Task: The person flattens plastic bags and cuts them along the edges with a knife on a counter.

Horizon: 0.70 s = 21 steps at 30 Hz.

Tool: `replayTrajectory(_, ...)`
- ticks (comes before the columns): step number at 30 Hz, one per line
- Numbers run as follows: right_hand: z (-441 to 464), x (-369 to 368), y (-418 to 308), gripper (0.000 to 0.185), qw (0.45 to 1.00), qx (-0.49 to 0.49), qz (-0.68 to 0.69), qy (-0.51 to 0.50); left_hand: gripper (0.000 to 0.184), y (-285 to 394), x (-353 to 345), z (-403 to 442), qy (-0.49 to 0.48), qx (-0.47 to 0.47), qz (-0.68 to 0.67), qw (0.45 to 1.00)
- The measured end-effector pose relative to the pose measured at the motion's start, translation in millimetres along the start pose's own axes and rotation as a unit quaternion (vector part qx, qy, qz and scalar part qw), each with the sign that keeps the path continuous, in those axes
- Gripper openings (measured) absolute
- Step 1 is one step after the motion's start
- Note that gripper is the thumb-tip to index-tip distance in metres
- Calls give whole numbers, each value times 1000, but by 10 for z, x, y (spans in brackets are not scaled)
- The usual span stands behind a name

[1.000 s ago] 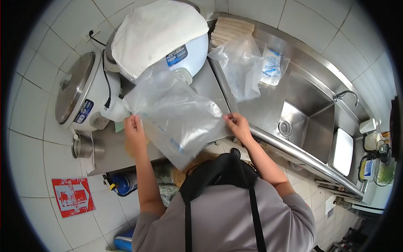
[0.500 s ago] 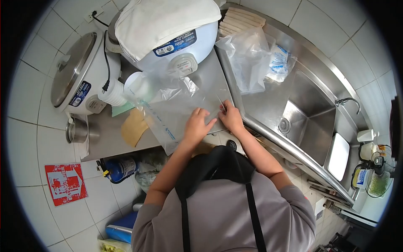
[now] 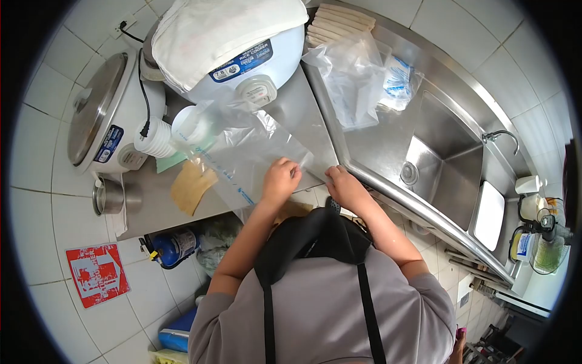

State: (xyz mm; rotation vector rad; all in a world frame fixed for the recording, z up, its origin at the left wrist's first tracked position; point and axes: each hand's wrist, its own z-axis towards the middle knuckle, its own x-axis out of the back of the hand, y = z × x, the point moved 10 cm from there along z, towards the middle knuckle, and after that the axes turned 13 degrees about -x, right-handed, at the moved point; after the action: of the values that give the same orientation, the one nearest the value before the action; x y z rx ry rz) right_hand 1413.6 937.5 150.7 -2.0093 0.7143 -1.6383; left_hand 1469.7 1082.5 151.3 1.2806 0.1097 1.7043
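Note:
A large clear plastic bag (image 3: 248, 142) with blue print lies spread over the steel counter. My left hand (image 3: 282, 181) is closed at the bag's near right edge, its curled fingers gripping the film. A short way to the right, my right hand (image 3: 347, 187) is closed in a pinch by the counter's front corner. Whatever sits between its fingertips is too thin or hidden to make out. A brown piece of paper or card (image 3: 191, 187) lies left of the bag, beside a stack of white cups (image 3: 155, 137).
Two rice cookers stand behind, one with a steel lid (image 3: 100, 106), one under a white cloth (image 3: 227, 39). At right are a steel sink (image 3: 445, 148), another clear bag (image 3: 348, 79) and folded cloths (image 3: 339, 24). A steel pot (image 3: 109, 195) sits at the left edge.
My left hand has curled from spread fingers into a closed grip. My right hand has shifted slightly right and down, and the thin item seen in its fingers no longer shows.

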Motion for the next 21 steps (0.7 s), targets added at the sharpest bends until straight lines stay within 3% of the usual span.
replayTrajectory(10, 278, -254, 3, 21, 998, -28, -30, 42, 9, 103, -124, 65, 35, -45, 41, 998)
replayTrajectory(21, 99, -12, 161, 35, 995, -25, 11, 97, 11, 99, -219, 42, 22, -58, 31, 998)
